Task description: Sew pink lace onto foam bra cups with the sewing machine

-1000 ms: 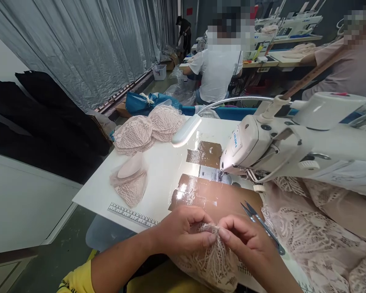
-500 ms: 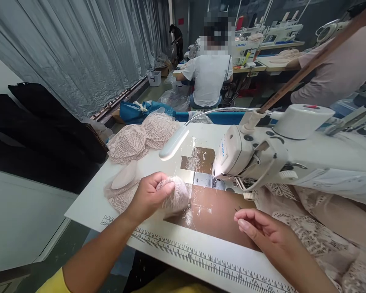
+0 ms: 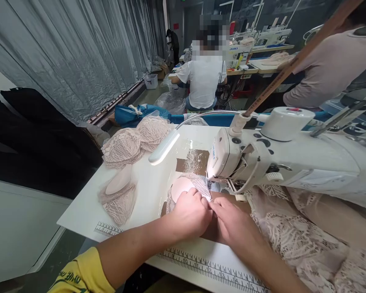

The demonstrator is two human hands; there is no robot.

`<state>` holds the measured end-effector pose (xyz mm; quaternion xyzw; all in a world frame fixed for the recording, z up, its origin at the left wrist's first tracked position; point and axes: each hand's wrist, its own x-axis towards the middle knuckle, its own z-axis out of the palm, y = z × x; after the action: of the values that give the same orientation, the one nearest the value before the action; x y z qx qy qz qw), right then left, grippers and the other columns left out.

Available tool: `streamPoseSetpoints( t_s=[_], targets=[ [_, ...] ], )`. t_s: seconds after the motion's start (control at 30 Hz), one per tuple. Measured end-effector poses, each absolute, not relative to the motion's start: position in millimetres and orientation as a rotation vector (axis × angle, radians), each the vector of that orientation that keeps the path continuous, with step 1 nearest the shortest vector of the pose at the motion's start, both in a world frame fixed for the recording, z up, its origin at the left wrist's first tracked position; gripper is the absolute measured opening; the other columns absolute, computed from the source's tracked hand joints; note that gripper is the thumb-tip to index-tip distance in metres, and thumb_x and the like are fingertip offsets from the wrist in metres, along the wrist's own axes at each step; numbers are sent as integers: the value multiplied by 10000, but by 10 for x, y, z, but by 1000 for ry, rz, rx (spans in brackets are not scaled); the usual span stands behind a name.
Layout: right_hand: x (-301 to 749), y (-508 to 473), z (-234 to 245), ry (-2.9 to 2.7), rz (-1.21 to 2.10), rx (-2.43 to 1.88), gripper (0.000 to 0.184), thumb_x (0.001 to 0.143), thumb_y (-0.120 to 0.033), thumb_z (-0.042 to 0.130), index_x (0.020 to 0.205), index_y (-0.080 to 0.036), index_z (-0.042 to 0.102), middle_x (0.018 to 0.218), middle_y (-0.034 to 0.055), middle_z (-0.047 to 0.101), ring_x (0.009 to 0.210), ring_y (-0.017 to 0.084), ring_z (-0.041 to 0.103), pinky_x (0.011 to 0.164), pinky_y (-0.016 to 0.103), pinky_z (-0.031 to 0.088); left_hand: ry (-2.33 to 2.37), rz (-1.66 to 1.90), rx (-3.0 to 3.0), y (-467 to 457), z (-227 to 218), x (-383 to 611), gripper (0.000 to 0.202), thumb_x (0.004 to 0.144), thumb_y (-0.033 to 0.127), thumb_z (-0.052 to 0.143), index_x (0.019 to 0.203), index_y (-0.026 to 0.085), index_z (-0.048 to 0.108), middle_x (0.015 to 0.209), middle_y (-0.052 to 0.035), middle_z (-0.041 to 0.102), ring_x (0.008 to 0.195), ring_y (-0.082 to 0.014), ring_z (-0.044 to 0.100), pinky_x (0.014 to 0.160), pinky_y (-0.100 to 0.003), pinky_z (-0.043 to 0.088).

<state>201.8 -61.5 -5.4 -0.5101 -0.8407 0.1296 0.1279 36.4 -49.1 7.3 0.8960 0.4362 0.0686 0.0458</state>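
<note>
My left hand [image 3: 190, 213], carrying the lace cup [image 3: 183, 188] alone half a second ago, now holds it down. My right hand [image 3: 232, 224] has joined, both pinching its edge beneath the sewing machine [image 3: 247, 158] head at one o'clock.

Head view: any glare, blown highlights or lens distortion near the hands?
Head view: the lamp overexposes the left hand and lace cup; glare streaks the brown tape patch; the wide lens stretches the sewing machine rightward; the right hand is evenly lit.

Blue "JUKI" lettering ran down the sewing machine [image 3: 214, 151] head — the ruler [image 3: 207, 269] printed along the counter [image 3: 146, 191] edge bore numbers too small to read.
</note>
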Motion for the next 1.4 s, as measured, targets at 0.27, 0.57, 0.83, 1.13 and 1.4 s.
streamPoseSetpoints(
  t_s=[0.27,0.57,0.83,1.13,1.4],
  targets=[
    [2029,-607,-199,-2559,-91,-1396,544,692,84,378,1059,-178,682,902,56,676,739,192,620,621,305,512,1087,589,2647,-326,-10,153,259,935,191,399,995,133,644,1042,-96,667,887,-193,602,765,-315,496],
    [1987,-489,-202,-2539,-257,-1526,541,738,33,457,1164,-218,676,913,86,707,719,228,650,507,297,515,1038,541,2770,-90,-171,182,271,952,185,381,1057,122,622,1120,-125,640,882,-203,579,766,-329,483],
    [1950,-486,-234,-2480,-336,-1579,557,716,35,480,1165,-228,680,879,86,707,775,251,661,534,295,525,924,550,2821,22,-224,159,288,960,179,366,1109,92,597,1107,-143,649,928,-204,590,780,-329,485],
    [1942,-481,-228,-2503,-324,-1624,537,743,-1,487,1186,-247,663,889,74,695,745,226,652,548,277,515,897,610,2783,94,-185,120,297,961,210,378,1097,97,617,1068,-121,664,876,-204,576,773,-329,498],
    [1996,-499,-261,-2485,-245,-1583,523,775,-9,454,1190,-252,660,884,64,683,688,199,643,517,268,486,1026,559,2745,85,-162,119,319,926,218,424,1151,84,607,1114,-148,658,999,-248,554,852,-393,484]
  ],
)
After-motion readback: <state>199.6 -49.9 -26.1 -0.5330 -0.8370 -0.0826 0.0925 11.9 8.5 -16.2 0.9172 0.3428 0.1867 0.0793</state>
